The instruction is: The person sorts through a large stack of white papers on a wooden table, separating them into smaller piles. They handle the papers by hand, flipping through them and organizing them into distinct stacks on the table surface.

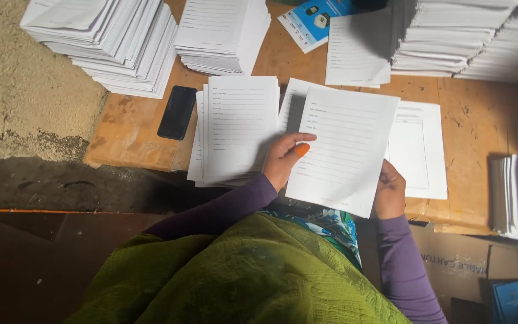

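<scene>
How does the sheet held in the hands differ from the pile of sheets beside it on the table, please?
The held sheet is single and lifted, tilted, gripped by the left hand and right hand; the pile of sheets is many sheets, lying on the wooden table, loosely fanned. The held sheet is angled; the pile sits nearly square. Both are white forms with printed lines.

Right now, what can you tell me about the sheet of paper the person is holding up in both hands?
The sheet is a white printed form, thin paper, with a column of short labels and ruled lines. It is flat, slightly tilted, and held above the wooden table. The left hand grips its left edge, thumb on top; the right hand holds its lower right edge. It partly covers another form lying beneath.
</scene>
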